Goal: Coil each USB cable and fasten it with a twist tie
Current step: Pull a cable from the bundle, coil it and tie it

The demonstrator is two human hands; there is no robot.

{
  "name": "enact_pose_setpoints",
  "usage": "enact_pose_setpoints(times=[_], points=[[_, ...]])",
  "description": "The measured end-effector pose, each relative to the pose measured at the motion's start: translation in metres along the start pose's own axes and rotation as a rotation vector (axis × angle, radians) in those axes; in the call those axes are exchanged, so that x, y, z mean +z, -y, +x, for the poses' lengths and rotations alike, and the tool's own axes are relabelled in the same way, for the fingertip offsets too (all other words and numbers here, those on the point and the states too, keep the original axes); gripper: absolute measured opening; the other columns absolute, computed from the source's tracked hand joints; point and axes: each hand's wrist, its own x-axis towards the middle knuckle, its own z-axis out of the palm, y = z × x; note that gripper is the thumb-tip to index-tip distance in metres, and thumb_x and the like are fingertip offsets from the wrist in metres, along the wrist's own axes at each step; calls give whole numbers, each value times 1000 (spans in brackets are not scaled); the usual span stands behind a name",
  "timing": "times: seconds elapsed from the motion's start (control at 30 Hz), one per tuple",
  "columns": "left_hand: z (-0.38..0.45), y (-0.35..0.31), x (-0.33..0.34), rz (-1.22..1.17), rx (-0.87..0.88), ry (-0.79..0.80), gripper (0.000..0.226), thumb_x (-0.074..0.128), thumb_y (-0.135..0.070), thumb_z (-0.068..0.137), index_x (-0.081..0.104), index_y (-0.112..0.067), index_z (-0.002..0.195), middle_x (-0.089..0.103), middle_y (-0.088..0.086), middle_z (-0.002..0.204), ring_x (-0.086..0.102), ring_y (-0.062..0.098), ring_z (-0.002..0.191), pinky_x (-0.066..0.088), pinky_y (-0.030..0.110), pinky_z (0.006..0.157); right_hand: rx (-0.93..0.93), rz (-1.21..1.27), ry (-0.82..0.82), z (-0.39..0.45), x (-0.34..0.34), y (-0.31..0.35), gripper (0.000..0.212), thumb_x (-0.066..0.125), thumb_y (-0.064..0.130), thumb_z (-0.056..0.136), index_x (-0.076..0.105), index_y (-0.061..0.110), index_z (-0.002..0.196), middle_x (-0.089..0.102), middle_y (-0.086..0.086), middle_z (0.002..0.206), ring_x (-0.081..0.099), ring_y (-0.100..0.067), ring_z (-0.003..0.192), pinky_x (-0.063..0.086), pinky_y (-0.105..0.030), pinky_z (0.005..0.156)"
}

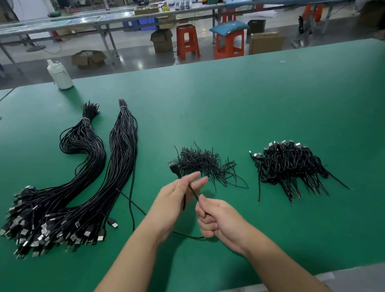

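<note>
One black USB cable (194, 193) runs between my two hands above the green table (254, 103). My left hand (176, 197) holds it near the plug end, whose connector (172, 165) sticks up past my fingers. My right hand (214, 219) grips the cable in a fist, and the rest trails down to the table and off to the left. A loose heap of black twist ties (201, 164) lies just beyond my hands. Two long bundles of uncoiled cables (88, 179) lie at the left. A pile of coiled, tied cables (289, 165) sits at the right.
A white bottle (59, 75) stands at the table's far left edge. Beyond the table are orange stools (187, 41), cardboard boxes and a long workbench. The table's near edge runs just below my forearms.
</note>
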Motion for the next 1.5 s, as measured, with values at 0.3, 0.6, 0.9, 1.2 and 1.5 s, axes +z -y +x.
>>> enact_pose_setpoints(times=[0.3,0.6,0.9,1.2,1.5], points=[[-10,-39,-14,21,-267,508,38,40,-24,102,68,0,92,59,9,53,35,8,28,27,15,36,6,-41,-35,4,-23,10,45,54,48,96,49,23,59,23,5,52,20,-14,47,31,-25,50],[6,-10,10,519,-35,-102,31,36,-22,107,65,-9,109,73,11,109,69,25,107,51,36,98,-7,54,61,3,-17,12,39,48,38,99,50,18,65,16,3,55,15,-12,45,19,-24,44],[13,-46,2,-590,-67,120,33,42,-26,101,66,-5,94,41,-6,51,31,4,33,28,19,34,83,108,20,2,-20,11,45,44,37,103,41,19,62,17,4,56,14,-10,45,15,-22,43],[-3,-35,2,678,-245,294,35,36,-19,107,63,1,98,76,12,81,64,20,55,45,26,52,11,-13,-17,0,-27,41,36,42,30,106,53,15,75,29,6,57,18,-9,48,13,-24,45],[4,-16,30,-241,-106,-137,38,34,-25,107,61,1,109,70,12,78,72,29,90,58,33,68,-71,-595,-89,-7,0,29,34,44,16,105,61,14,75,54,3,56,49,-11,50,44,-24,56]])
